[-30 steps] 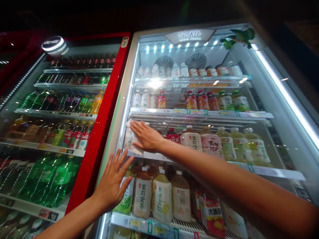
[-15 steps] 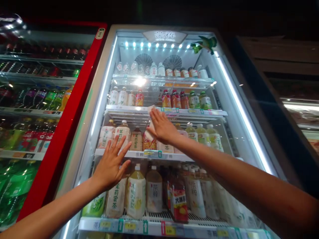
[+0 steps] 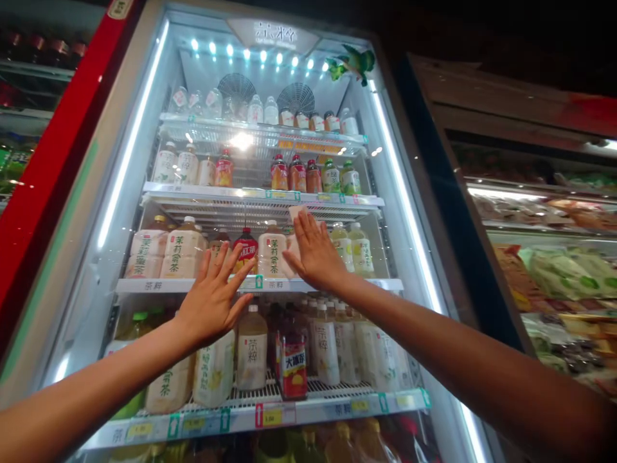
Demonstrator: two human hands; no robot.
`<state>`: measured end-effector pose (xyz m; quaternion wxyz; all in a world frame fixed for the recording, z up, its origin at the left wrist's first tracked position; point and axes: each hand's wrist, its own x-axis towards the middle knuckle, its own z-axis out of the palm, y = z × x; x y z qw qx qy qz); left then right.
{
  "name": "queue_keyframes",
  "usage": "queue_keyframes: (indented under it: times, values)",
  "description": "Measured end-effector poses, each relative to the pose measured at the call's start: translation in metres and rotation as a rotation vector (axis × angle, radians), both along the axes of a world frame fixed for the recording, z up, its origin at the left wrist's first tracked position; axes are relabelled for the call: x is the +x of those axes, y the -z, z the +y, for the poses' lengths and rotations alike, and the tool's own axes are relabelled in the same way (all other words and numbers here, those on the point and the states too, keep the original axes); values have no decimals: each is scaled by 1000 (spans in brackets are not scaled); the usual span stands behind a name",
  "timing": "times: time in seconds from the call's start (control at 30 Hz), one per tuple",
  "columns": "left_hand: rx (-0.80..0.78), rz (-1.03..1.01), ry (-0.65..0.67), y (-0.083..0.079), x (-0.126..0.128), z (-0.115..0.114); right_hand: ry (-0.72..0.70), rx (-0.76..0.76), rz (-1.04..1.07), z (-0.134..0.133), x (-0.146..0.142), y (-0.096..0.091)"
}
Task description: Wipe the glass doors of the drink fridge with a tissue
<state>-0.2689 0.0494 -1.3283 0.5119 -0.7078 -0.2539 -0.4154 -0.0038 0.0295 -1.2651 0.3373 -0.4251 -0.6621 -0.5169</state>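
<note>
Both my arms reach up to the glass door (image 3: pixel 400 270) of a lit drinks fridge. My left hand (image 3: pixel 213 297) lies flat on the glass with its fingers spread, over the middle shelf of tea bottles (image 3: pixel 183 252). My right hand (image 3: pixel 314 252) is flat too and presses a white cloth (image 3: pixel 295 213) against the glass; only a corner of the cloth shows above my fingers. Behind the glass stand rows of bottled teas and a red-labelled bottle (image 3: pixel 293 364).
A red-framed fridge (image 3: pixel 43 173) of soft drinks stands at the left. To the right is an open chilled case (image 3: pixel 544 270) with packed food. Fans and lights sit at the top of the lit fridge. A green toy bird (image 3: pixel 351 63) hangs near its upper right corner.
My right hand slid the cloth rightwards across the glass from the door's left side to its middle. My left hand shifted right with it, and my view swung right and down.
</note>
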Motion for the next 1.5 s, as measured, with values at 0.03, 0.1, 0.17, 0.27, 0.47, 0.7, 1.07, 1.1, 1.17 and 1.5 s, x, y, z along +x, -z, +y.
queue_keyframes:
  times: [0.03, 0.1, 0.17, 0.27, 0.47, 0.7, 1.07, 1.1, 1.17, 1.5]
  values:
    - [-6, 0, 4, -3, 9, 1, 26, 17, 68, 0, 4, -2]
    - [-15, 22, 24, -4, 24, 1, 32, 36, 34, -2, 7, 26]
    - [-20, 67, 56, -1, 36, 1, -8, 30, -131, -7, 9, 76]
    - [-21, 139, 94, 3, 48, -3, -53, -39, -329, -16, 22, 114]
    - [-4, 194, 102, -14, 63, -11, 78, -59, 142, -18, 73, -5]
    - [14, 224, 174, -25, 86, -9, 7, -106, -4, -32, 80, 126]
    - [23, 205, 174, -34, 127, -2, -6, 34, 259, -20, 112, 26]
    - [19, 208, 168, -32, 128, -2, -30, 40, 219, -22, 113, 54]
    - [10, 223, 157, -28, 127, -3, -49, 16, 134, -27, 121, 111]
    - [35, 236, 70, -23, 97, -3, -44, 142, 354, -5, 135, 1]
